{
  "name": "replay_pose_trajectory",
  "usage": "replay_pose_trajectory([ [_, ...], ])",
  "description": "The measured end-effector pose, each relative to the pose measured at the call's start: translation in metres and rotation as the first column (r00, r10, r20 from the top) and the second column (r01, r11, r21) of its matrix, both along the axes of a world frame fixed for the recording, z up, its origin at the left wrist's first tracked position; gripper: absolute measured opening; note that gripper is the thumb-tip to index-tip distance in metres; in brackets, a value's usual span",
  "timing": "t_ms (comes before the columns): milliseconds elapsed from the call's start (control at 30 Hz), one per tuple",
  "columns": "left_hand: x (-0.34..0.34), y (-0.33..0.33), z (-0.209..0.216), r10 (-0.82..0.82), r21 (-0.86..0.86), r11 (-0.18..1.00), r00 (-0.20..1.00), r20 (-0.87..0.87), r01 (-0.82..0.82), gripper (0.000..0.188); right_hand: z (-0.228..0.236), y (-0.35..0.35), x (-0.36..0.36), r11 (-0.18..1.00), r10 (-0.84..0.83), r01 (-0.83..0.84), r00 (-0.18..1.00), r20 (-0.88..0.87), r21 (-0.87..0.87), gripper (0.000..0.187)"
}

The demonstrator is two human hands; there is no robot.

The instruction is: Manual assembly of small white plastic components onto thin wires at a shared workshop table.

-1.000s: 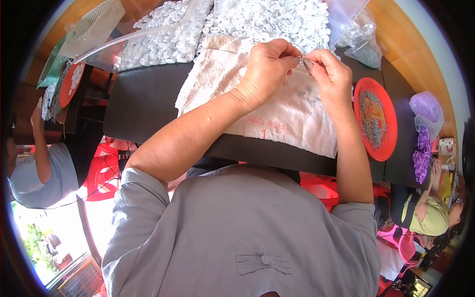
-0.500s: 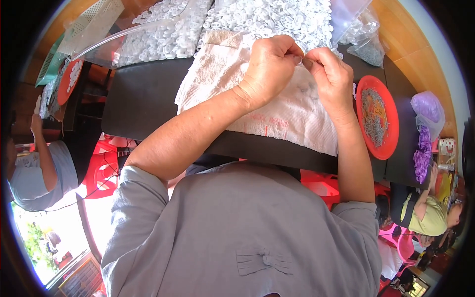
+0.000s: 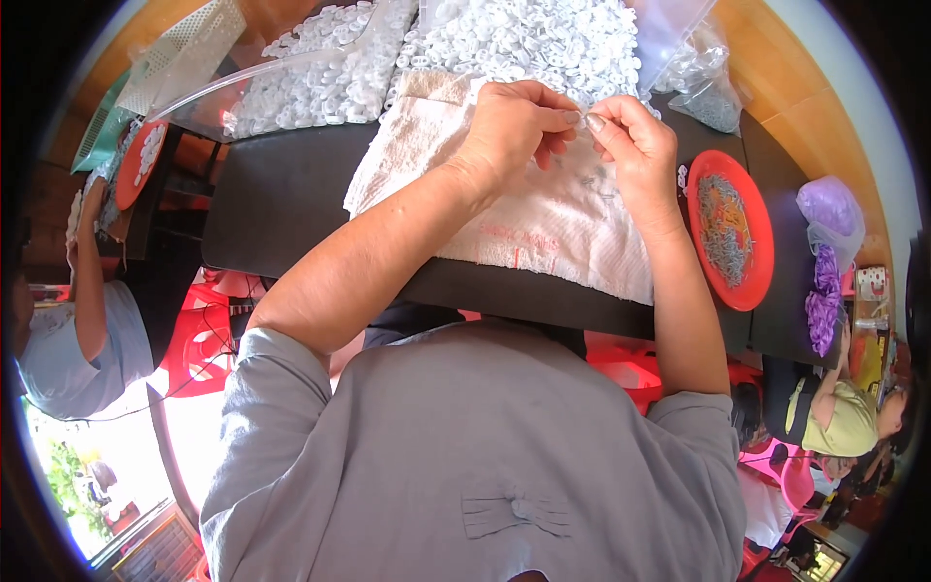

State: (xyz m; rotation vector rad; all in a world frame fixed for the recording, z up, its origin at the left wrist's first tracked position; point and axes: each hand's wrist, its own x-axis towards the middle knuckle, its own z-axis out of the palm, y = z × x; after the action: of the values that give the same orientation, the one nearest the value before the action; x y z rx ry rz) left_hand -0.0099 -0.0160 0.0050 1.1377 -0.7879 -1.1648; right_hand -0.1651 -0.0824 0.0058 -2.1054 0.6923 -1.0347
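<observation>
Where fingers [image 3: 557,120] nearly meet, tiny piece [image 3: 584,119] pinched between.

Left hand [image 3: 514,136] and right hand [image 3: 642,145] pinch tiny piece [image 3: 583,117], details unclear, over towel [image 3: 582,242]. White parts [image 3: 524,44] heaped beyond. Red plate [image 3: 762,204] of grey bits [image 3: 720,228] at right.

Brightly lit, blown out lower left around greenery [image 3: 66,475] (daylight glare), bowed toward the rim, black at corners, fairly sharp centrally.
</observation>
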Motion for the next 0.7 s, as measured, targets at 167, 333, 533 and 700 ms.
replay_pose_trajectory([
  [167,0.0025,-0.0013,-0.0011,-0.043,0.054,0.997,0.997,-0.060,0.046,0.011,-0.0006,-0.0005,-0.0002,1.000,0.006,-0.006,1.000,0.013,-0.012,0.006],
  [333,0.0018,-0.0011,-0.0013,-0.050,0.035,0.998,0.979,-0.198,0.058,0.007,-0.0012,-0.0021,-0.0009,1.000,0.008,-0.008,1.000,0.010,-0.006,0.007],
  [533,-0.0014,0.0008,-0.0007,-0.057,-0.012,0.998,0.963,-0.263,0.056,0.007,0.0029,-0.0005,-0.0028,0.999,-0.004,0.003,1.000,0.017,0.036,0.007],
  [700,-0.0012,0.0015,-0.0013,-0.055,-0.013,0.998,0.954,-0.296,0.054,0.008,0.0026,-0.0004,-0.0023,1.000,0.006,-0.006,1.000,0.009,0.009,0.007],
])
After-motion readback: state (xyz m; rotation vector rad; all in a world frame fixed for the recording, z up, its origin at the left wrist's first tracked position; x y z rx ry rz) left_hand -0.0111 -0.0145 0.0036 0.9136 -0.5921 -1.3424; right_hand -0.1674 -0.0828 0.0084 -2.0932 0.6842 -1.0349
